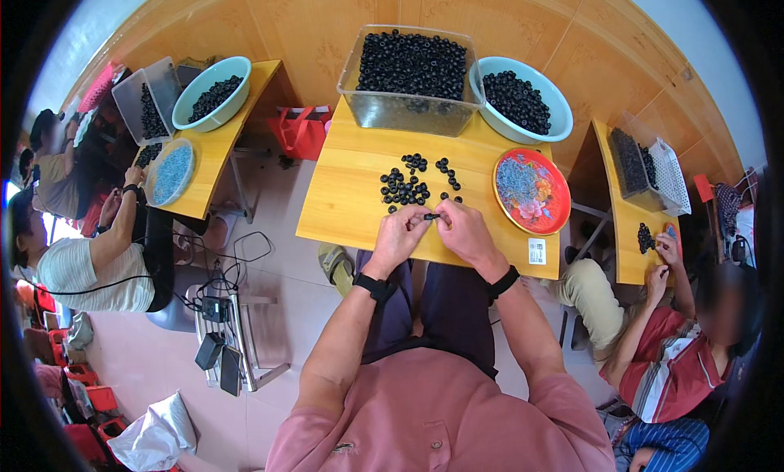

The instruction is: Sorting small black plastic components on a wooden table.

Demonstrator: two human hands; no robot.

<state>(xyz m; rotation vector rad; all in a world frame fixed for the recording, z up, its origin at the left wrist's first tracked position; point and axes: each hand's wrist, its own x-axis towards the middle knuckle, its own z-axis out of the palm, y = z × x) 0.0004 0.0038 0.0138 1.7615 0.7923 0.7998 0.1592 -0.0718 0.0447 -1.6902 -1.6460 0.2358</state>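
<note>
My left hand (400,234) and my right hand (467,232) meet at the near edge of the yellow table (343,194). Between their fingertips is a small black part (430,216), pinched from both sides; its details are too small to make out. Just beyond my hands lies a loose group of round black parts (404,186), like small wheels or knobs. To the right of them, a red flowered tray (558,201) holds a heap of small bluish pieces (516,180).
At the table's back stand a clear plastic bin (408,122) and a light-blue basin (555,133), both full of black parts. A white label (536,251) lies near the right edge. People work at tables left and right. A metal stool (245,341) with cables stands left.
</note>
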